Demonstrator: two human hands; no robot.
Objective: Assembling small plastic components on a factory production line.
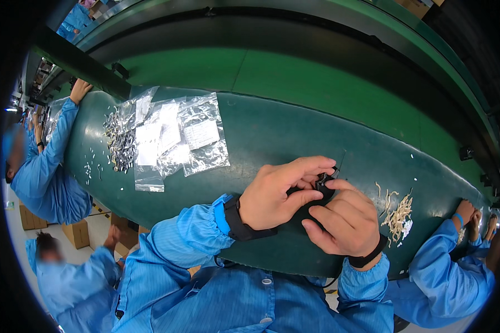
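Far left: co-worker's sleeve (61, 139) at the edge of the green surface (261, 119). Next, a loose pile of small dark and light parts (122, 147), touching or just beside overlapping clear bags (205, 161). White labels (201, 134) on/in the bags carry print, too small to read. No brand readable.

Left hand (278, 191): thumb and forefinger nearly closed, pinching a small black part (324, 183). Part sits between both hands, off the left fingertips to the right, up-left of the right hand's knuckles. Both hands at it, neither clearly nearer. Long axis can't be told, fingers cover most of it; a thin dark strand points away, slightly right.

Right hand (347, 216): half curled, fingertip against the part; can't tell if it grips.

Right of that: pile of pale strips (399, 216), then another co-worker's sleeve (447, 266).
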